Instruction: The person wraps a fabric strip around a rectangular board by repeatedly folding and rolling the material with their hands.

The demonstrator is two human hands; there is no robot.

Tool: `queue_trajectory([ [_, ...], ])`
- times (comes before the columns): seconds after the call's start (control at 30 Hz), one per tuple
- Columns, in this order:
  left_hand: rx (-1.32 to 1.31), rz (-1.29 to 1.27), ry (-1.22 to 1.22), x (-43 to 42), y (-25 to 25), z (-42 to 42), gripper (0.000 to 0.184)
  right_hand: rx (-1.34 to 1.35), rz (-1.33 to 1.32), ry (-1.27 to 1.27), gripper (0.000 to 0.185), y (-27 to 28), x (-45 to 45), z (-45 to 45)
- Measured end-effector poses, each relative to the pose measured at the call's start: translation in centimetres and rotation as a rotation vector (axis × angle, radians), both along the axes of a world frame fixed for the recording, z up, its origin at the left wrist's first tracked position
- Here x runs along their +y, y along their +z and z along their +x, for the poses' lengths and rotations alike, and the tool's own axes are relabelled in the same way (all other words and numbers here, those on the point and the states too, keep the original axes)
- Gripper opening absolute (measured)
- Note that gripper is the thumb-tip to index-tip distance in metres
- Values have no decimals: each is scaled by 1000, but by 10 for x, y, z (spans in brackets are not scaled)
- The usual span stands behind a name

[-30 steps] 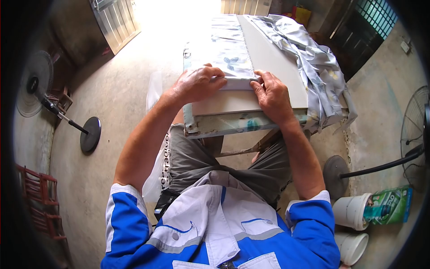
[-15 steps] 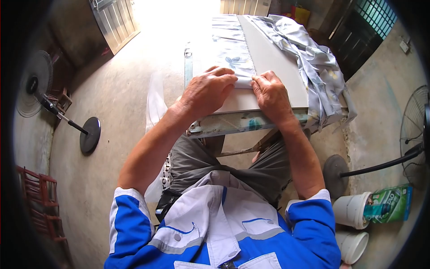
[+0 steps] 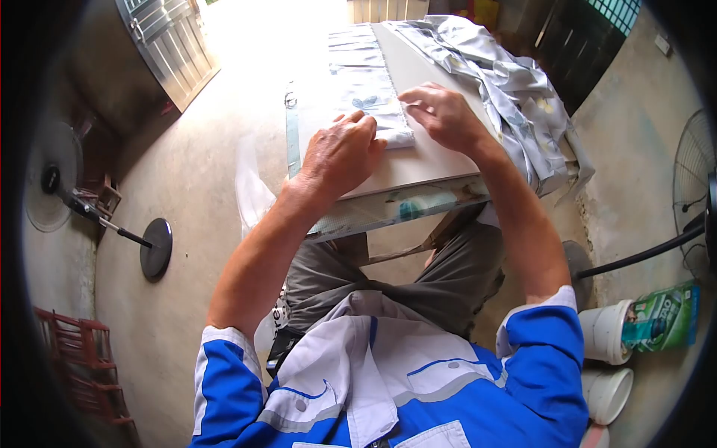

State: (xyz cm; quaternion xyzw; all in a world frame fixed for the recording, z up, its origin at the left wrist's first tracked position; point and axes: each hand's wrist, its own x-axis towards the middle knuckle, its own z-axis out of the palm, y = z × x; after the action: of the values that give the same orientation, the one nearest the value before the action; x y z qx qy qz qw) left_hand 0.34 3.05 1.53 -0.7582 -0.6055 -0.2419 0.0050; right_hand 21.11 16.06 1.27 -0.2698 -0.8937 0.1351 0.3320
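Note:
A long strip of white fabric [image 3: 357, 82] with a blue-grey leaf print lies along the work table [image 3: 433, 160], its near end folded over and its right edge frayed. My left hand [image 3: 345, 155] has its fingers curled on the left part of that folded end; the fingertips are partly hidden. Just right of the strip's frayed edge, my right hand [image 3: 446, 118] is raised off the fabric, thumb and forefinger apart with nothing between them. A crumpled heap of similar printed fabric [image 3: 515, 97] hangs over the table's right side.
A standing fan [image 3: 155, 250] is on the left, and another fan [image 3: 694, 187] stands on the right. White buckets [image 3: 606, 332] and a green packet [image 3: 661, 317] sit at lower right. Dark red wooden chairs [image 3: 82, 351] are at lower left.
My right hand has let go of the folded end's right corner and moved up, its fingers opening. My left hand stays at the fold. The whole view has shifted slightly.

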Motion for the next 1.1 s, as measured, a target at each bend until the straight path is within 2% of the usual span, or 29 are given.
queue_trajectory([
  [0.13,10,31,-70,14,-10,-9,39,-102,24,53,20,-5,24,-17],
  [0.27,-192,-259,-91,15,5,-16,46,-83,-52,86,20,-17,37,-17],
  [0.37,-196,-423,-85,22,18,-14,45,-69,45,41,21,-29,39,-18],
  [0.4,-225,-496,-46,17,30,-6,44,-82,3,29,22,-29,38,-19],
  [0.5,-65,-518,-5,11,42,6,40,-105,22,-4,22,-27,35,-21],
  [0.6,-96,-443,-78,5,39,10,37,-151,17,-16,22,-24,33,-21],
  [0.7,-60,-388,-40,2,36,14,33,-157,-3,-34,23,-24,31,-22],
  [1.0,-135,-241,-131,-8,20,15,35,-154,-17,-55,22,-27,31,-24],
  [1.1,-87,-310,-132,-4,27,17,33,-164,13,-58,22,-31,37,-28],
])
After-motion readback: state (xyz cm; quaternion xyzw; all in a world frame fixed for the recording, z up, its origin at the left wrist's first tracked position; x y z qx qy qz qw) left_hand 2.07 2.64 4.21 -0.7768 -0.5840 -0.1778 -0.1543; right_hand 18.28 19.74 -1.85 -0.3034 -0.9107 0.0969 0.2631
